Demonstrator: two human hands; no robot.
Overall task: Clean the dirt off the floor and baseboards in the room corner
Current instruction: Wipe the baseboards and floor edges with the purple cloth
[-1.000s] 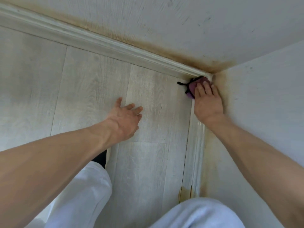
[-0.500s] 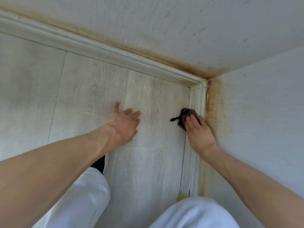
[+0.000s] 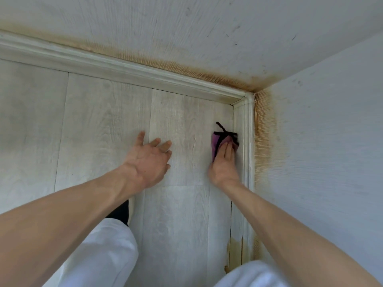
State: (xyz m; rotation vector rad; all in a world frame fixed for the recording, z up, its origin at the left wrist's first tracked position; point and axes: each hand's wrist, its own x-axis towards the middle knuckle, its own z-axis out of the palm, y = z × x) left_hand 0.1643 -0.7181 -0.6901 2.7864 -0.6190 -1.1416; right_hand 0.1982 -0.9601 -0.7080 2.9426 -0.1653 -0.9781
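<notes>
1. At three o'clock, my right hand [image 3: 224,162] presses flat-fingered on the purple cloth [image 3: 217,141], beside the side baseboard [image 3: 245,141], to scrub floor [image 3: 103,121] grime.
2. At nine o'clock, my left hand [image 3: 148,160] spreads flat, bracing me.

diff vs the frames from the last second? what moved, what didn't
The right hand slid the cloth out of the corner, back along the floor beside the right baseboard, towards the person. Straight fingers press the cloth flat throughout; no grip taken or let go. The left hand stayed flat on the floor. The brown stains on the walls look unchanged.
</notes>
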